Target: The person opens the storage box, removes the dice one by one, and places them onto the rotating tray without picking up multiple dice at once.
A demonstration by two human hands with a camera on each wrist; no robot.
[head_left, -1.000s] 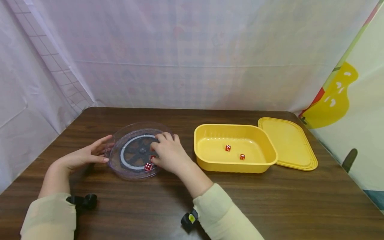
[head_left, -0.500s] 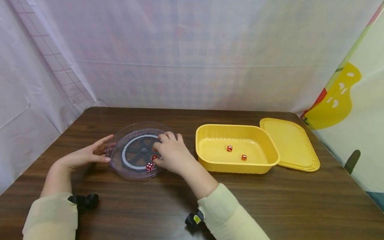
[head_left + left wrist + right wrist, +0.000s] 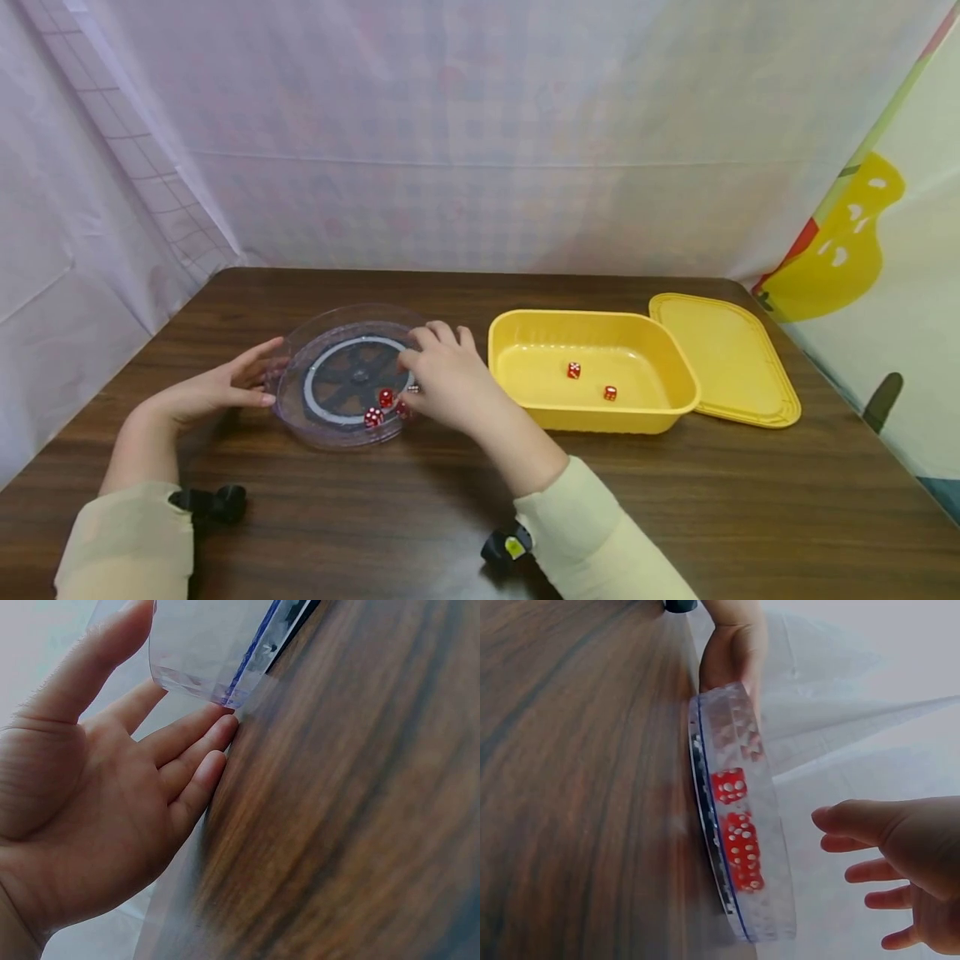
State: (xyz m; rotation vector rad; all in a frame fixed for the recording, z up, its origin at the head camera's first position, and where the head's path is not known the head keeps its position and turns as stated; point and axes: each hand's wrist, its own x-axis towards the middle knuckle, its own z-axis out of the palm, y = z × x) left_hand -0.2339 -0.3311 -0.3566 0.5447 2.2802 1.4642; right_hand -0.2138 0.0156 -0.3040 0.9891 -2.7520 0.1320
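Note:
In the head view a round clear dish (image 3: 361,350) with a dark, spoked base and a pale ring stands on the table's left half. Red dice with white dots lie near its front right, among them one die (image 3: 373,417) and another die (image 3: 386,397); more red shows beside the thumb. My left hand (image 3: 217,392) touches the dish's left side with nearly straight fingers (image 3: 199,776). Over the dish's right side hovers my right hand (image 3: 453,379). Its fingers are spread and hold nothing in the right wrist view, apart from the dice (image 3: 739,851) seen through the wall.
To the right stands a yellow tub (image 3: 592,421) with two dice (image 3: 573,370) on its floor. Its yellow lid (image 3: 731,367) lies flat behind it, partly covered by the tub. A white curtain (image 3: 480,150) hangs behind the table (image 3: 360,517).
My right hand has shifted a little to the right over the dish, and more of the dice shows beside its thumb. My left hand stays at the dish's side.

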